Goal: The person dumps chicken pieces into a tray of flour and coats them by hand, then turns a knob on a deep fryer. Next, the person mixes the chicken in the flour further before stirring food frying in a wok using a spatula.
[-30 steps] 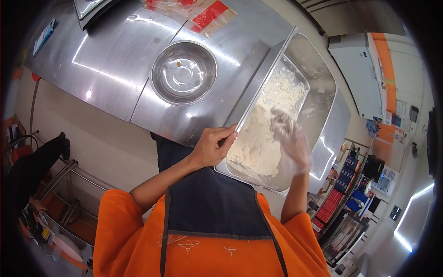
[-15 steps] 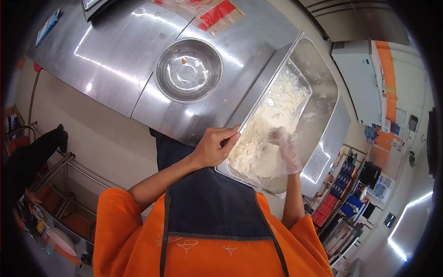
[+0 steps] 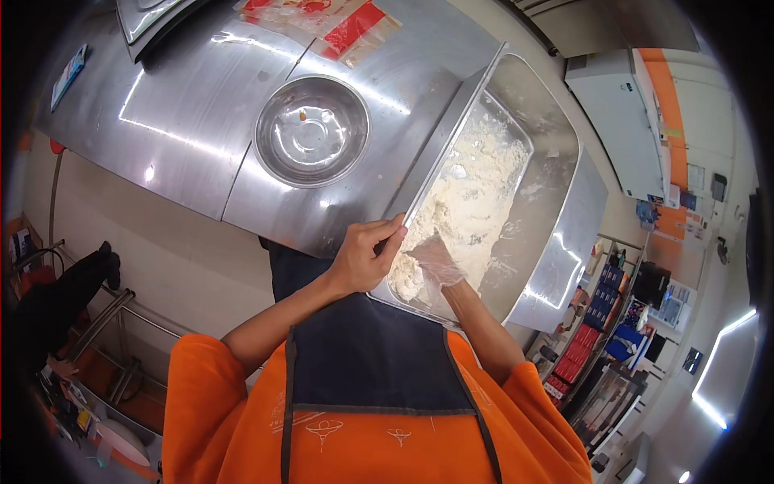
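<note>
A deep metal tray [image 3: 542, 189] sits on the steel table, tilted in view, with pale floury dough [image 3: 472, 189] spread over its bottom. My left hand [image 3: 368, 254] is bare and pinches the tray's near left rim between thumb and fingers. Inside the tray, near its lower left corner, my right hand [image 3: 436, 263] wears a clear plastic glove and touches the dough. Its fingertips are partly sunk in or hidden by the dough, so their grip does not show.
A round steel bowl [image 3: 312, 131] with a small orange-brown bit in it stands on the steel table [image 3: 189, 109]. Red and clear plastic packaging [image 3: 351, 31] lies at the back. Another person's dark-clothed leg [image 3: 76, 278] shows at the far left, beside a metal rack [image 3: 121, 319].
My right hand has moved left and down through the tray, toward its near left corner. Dough there is bunched differently. My left hand keeps hold of the rim.
</note>
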`<state>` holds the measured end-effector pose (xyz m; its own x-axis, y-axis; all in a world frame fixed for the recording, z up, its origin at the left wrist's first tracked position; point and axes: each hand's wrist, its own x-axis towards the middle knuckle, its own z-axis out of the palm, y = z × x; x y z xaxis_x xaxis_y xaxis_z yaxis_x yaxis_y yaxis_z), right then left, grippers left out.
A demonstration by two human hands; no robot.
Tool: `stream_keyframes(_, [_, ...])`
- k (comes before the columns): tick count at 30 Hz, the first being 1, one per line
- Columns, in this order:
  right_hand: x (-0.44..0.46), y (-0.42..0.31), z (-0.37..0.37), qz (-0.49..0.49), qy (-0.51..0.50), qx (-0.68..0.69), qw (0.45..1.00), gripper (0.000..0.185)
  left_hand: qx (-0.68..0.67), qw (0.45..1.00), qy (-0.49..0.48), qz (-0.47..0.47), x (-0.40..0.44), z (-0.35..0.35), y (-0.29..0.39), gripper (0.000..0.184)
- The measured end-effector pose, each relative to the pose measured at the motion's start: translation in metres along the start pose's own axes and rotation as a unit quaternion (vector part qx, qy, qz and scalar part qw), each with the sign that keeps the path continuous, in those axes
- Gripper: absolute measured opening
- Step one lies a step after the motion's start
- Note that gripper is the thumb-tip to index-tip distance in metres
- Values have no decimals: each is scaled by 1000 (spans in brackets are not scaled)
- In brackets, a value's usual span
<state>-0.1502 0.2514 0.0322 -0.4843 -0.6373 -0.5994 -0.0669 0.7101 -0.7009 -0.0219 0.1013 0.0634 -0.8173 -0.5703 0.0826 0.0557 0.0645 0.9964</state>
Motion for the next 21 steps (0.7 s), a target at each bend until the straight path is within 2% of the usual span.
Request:
stream_keyframes(4, [5, 29, -26, -6, 69, -285, 956, 41, 2, 1000, -10, 28, -1, 1, -9, 24])
stream_keyframes(7, [-17, -16, -61, 71, -23, -494, 866, 38, 3, 999, -31, 14, 1, -3, -5, 25])
stream_keyframes(9, [-29, 1, -67, -84, 143, -378, 911, 32, -6, 999, -32, 1, 1, -3, -1, 25])
stream_keyframes(10, [-35, 10, -68, -167, 218, -316, 908, 29, -10, 999, -33, -4, 2, -3, 0, 25])
stream_keyframes(11, [-42, 6, -71, -175, 219, -321, 905, 31, -12, 1000, -29, 3, 2, -2, -1, 26])
stream_keyframes(14, [-60, -32, -75, -141, 163, -288, 933, 35, -10, 1000, -22, 19, 2, -1, -4, 26])
stream_keyframes(18, [-69, -92, -83, -83, 86, -83, 989, 42, 5, 999, -33, 9, 2, -5, -1, 26])
stream_keyframes(21, [-37, -101, -97, -4, 81, 13, 997, 47, 8, 999, -36, 5, 3, -5, 2, 26])
